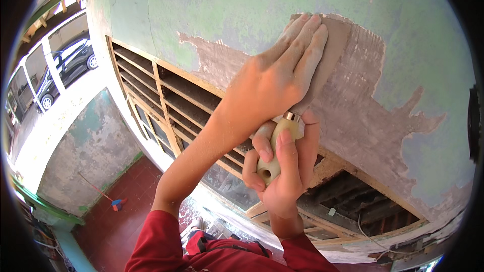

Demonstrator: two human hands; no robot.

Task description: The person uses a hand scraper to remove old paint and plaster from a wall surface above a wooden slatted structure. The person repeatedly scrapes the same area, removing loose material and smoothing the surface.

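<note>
My right hand (289, 162) grips the pale handle (269, 166) of a scraper, its thumb lying along the handle below a metal ferrule. The scraper's wide blade (332, 49) is against the wall, at the bare patch. My left hand (281, 70) lies flat over the blade with fingers together and pointing up, covering part of it. Around the blade, green paint (227, 3) is gone from an irregular area of grey-brown plaster (351, 109) with ragged edges.
Wooden louvred vents (162, 79) sit below the patch, with a dark opening (359, 200) and loose cable at lower right. Down left are a low wall (90, 151), a red tiled floor (113, 234) and a broom (118, 204). A car (68, 66) stands outside.
</note>
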